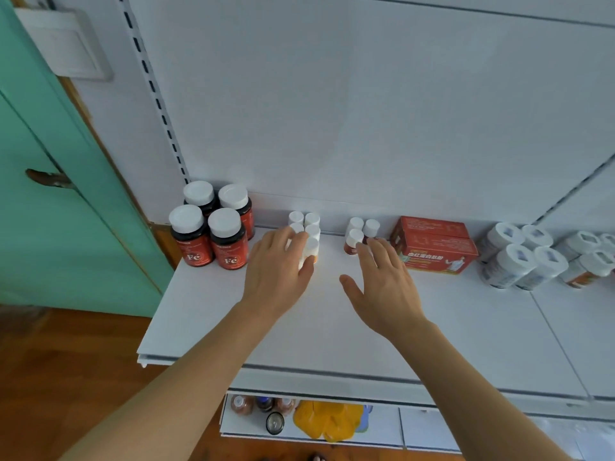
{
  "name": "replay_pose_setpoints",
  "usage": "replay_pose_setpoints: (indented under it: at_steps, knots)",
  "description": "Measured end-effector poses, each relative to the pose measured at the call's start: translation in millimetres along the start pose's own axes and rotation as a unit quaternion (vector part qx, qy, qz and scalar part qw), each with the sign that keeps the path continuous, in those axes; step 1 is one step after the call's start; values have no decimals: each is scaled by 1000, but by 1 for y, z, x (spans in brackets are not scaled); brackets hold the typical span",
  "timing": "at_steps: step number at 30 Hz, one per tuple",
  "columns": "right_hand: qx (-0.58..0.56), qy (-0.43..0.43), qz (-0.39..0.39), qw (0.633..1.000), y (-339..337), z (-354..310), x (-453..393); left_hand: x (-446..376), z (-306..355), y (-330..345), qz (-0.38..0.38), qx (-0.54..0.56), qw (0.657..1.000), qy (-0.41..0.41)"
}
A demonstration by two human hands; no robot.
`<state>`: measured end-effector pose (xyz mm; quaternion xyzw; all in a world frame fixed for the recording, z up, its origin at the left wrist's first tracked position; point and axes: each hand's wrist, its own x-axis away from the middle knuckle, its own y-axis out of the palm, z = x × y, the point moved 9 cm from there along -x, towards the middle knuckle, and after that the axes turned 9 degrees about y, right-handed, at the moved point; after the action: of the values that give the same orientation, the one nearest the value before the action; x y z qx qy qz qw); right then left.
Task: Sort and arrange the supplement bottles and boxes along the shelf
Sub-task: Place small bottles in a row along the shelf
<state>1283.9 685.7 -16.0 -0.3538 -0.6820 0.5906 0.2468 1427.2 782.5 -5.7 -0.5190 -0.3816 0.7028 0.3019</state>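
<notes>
Presently, on the white metal shelf point(466, 327), a small white-capped orange bottle point(311, 249) at the front of its cluster is gripped by the left hand point(278, 277). Another small white-capped bottle point(353, 239) is touched by the straight, spread fingers of the right hand point(382, 287), beside a red cardboard box point(434, 244).

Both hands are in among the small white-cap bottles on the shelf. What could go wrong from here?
1. The left hand is against the front of a tightly packed cluster of small bottles; a push could topple them like dominoes.
2. The right hand reaches for a second small group with its fingers spread; they could knock one over toward the red box.
3. The dark iron bottles stand near the shelf's left edge; sliding things leftward might push one off.
</notes>
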Motion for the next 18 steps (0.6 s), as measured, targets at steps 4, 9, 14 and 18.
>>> replay_pose_setpoints:
  at_steps: [4, 9, 14, 18]
  knots:
    - [12, 50, 21, 998, -16, 29, 15, -18, 45, -1, 21, 28, 996, 81]
    - [35, 122, 41, 991, -36, 89, 46, -33, 108, 22, -40, 55, 992, 110]
    - [52, 197, 57, 977, -68, 167, 90, -44, 192, 32, -73, 46, 985, 149]
    - [57, 239, 72, 967, -98, 239, 130, -61, 278, 33, -73, 63, 980, 176]
